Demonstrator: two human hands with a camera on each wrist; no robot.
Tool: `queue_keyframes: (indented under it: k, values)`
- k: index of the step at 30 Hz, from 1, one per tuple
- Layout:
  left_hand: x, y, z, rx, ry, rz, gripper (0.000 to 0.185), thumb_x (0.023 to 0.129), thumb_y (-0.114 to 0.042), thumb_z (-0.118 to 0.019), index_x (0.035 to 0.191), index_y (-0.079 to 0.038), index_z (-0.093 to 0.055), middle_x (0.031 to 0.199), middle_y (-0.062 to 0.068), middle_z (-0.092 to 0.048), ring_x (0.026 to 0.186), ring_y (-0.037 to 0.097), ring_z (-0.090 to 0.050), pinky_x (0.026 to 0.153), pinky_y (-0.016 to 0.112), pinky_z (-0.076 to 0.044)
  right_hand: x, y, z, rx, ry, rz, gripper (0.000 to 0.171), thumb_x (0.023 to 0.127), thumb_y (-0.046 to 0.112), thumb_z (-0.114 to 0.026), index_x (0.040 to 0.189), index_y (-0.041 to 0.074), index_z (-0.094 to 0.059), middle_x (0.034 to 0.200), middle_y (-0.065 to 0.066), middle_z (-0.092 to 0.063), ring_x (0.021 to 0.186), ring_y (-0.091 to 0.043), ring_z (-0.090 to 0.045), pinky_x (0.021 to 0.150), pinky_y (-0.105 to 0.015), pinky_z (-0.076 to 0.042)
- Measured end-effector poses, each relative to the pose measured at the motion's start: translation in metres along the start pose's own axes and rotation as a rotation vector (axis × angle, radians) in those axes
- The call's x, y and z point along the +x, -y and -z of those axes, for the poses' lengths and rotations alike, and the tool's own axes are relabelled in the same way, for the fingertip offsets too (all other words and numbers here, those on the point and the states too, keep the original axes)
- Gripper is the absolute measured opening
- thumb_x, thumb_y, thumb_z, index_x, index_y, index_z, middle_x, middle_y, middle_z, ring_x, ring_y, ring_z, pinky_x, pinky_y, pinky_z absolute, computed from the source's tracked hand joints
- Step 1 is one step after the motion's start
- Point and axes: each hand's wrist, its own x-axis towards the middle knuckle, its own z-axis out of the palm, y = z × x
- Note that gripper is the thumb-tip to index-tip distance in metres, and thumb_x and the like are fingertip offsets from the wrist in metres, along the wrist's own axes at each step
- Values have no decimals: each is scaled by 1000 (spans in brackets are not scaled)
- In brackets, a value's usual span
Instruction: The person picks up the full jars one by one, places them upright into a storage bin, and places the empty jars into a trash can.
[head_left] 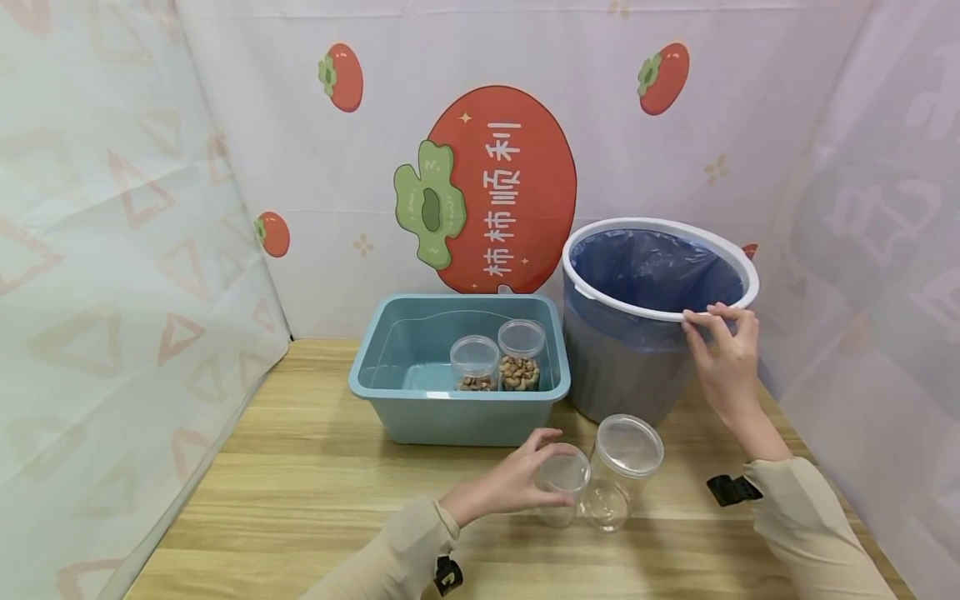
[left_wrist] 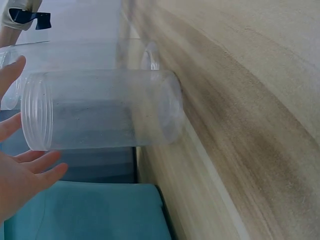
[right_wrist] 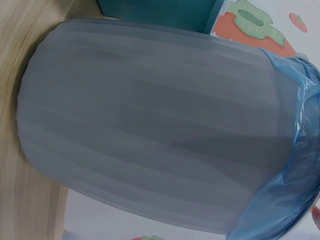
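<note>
A person sits at a wooden table (head_left: 315, 467), one hand at an empty clear jar and the other on the rim of a lined bin.

The left hand (head_left: 517, 482) has its fingers spread loosely beside the small jar (head_left: 562, 487), which stands on the table; the wrist view shows them relaxed and close to its threaded mouth, but whether they actually touch it cannot be told. Just beside it on the right stands a taller empty jar (head_left: 621, 475), its clear walls hard to trace. The right hand (head_left: 723, 354) grips the white rim of the grey bin (head_left: 622, 367), fingers curled over the edge; the blue bag hides the bin's bottom. Behind the jars, a teal tub (head_left: 457, 417) holds two lidded jars of nuts (head_left: 498, 367), their lower parts cut off by its front wall.
</note>
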Motion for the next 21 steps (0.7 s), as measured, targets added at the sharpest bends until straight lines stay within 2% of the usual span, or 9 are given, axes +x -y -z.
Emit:
queue_keyframes:
  k: [10, 21]
  values:
    - [1, 6, -9, 10, -39, -41, 58, 72, -33, -72, 121, -15, -48, 125, 11, -38, 109, 20, -47, 84, 21, -42, -1, 0, 0, -3, 2, -7, 22, 70, -13, -66, 90, -5, -63, 96, -28, -45, 97, -43, -43, 91, -42, -31]
    - [2, 9, -12, -17, -78, -25, 53, 71, -28, -74, 117, -14, -52, 112, 4, -47, 97, 13, -51, 78, 15, -42, 0, 0, 0, 4, -6, -4, 22, 70, -13, -65, 90, -5, -63, 96, -29, -45, 97, -42, -43, 92, -42, -31]
